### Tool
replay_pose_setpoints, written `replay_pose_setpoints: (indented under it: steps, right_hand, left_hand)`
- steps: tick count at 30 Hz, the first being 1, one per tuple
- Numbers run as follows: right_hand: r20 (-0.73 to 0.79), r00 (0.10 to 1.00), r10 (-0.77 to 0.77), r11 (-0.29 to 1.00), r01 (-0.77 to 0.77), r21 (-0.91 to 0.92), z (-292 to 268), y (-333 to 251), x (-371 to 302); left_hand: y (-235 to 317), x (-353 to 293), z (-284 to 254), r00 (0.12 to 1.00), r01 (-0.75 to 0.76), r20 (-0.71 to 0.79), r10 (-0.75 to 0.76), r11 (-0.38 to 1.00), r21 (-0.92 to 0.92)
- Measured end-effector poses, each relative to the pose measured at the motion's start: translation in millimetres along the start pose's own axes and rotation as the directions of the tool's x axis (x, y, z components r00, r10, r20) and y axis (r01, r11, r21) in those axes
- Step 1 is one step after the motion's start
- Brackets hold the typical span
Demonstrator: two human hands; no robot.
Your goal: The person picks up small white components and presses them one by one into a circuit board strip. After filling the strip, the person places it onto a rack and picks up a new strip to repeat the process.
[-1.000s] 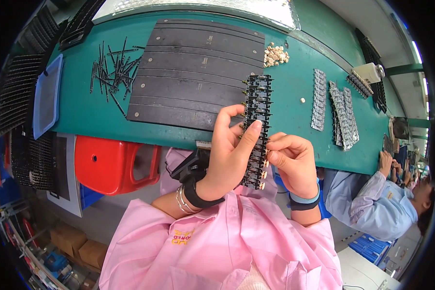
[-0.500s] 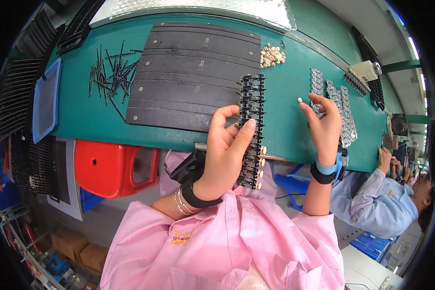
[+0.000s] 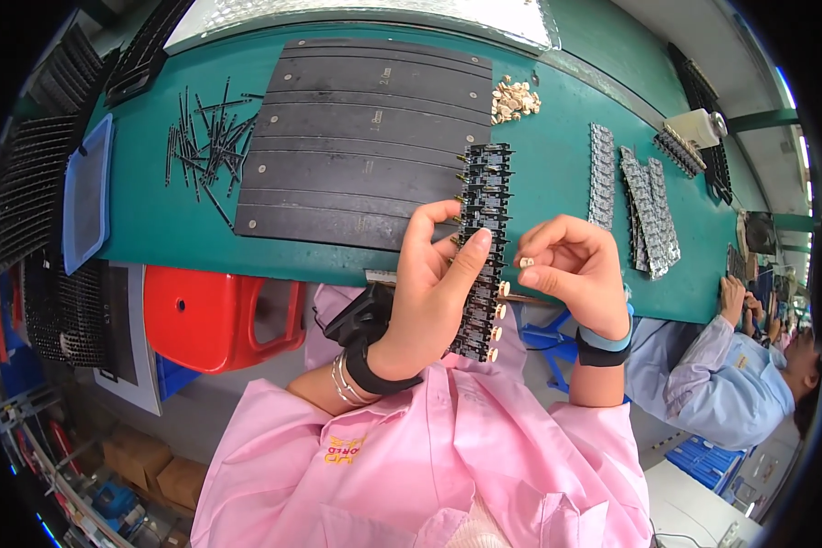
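My left hand (image 3: 426, 310) is closed around a long black strip of small connected parts (image 3: 487, 183), thumb across its face. Thin pins stick out along the strip's left side, and several round cream knobs (image 3: 500, 312) line its lower right edge. Close to the strip's right side, my right hand (image 3: 586, 279) pinches a small cream knob (image 3: 526, 262) between thumb and fingers, a little apart from the strip. Both hands are above the table's near edge.
A dark grooved plate (image 3: 338, 146) lies on the green table, with thin black rods (image 3: 212, 146) to its left. Loose cream knobs (image 3: 515, 99) are piled at its right. Grey strips (image 3: 648, 215) lie farther right. A co-worker (image 3: 731, 374) sits at right; a red stool (image 3: 196, 320) stands left.
My right hand has come left and down with the knob, from near the grey strips to beside the black strip. The black strip has shifted slightly right in my left hand.
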State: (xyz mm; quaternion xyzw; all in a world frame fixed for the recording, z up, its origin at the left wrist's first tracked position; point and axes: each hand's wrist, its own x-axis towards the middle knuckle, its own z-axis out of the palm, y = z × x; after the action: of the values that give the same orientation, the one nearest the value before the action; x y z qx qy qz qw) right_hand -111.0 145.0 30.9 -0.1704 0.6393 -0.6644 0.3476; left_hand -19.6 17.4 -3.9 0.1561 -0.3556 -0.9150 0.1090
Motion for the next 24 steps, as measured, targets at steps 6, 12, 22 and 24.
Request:
replay_pose_setpoints:
  steps: [6, 12, 22, 24]
  right_hand:
    - [0.125, 0.992, -0.024, 0.992, 0.009, 0.126, 2.9, 5.9, 1.3]
    - [0.142, 0.990, -0.019, 0.989, -0.002, 0.146, 4.5, 6.9, 1.8]
    - [0.136, 0.981, -0.135, 0.990, 0.139, -0.019, 2.8, 3.5, -1.9]
    - [0.128, 0.982, -0.140, 0.976, 0.159, -0.150, 2.6, 0.3, -1.7]
  left_hand:
    - [-2.4, -1.4, -0.3, 0.999, 0.000, 0.051, -0.001, 1.000, 0.013]
    - [-3.0, -3.4, -0.3, 0.996, 0.013, 0.087, -0.015, 1.000, 0.024]
    - [-5.7, -2.6, -1.4, 0.996, -0.027, 0.086, 0.019, 0.996, 0.087]
    - [-6.9, -1.5, -3.0, 0.995, -0.037, 0.100, 0.025, 0.992, 0.117]
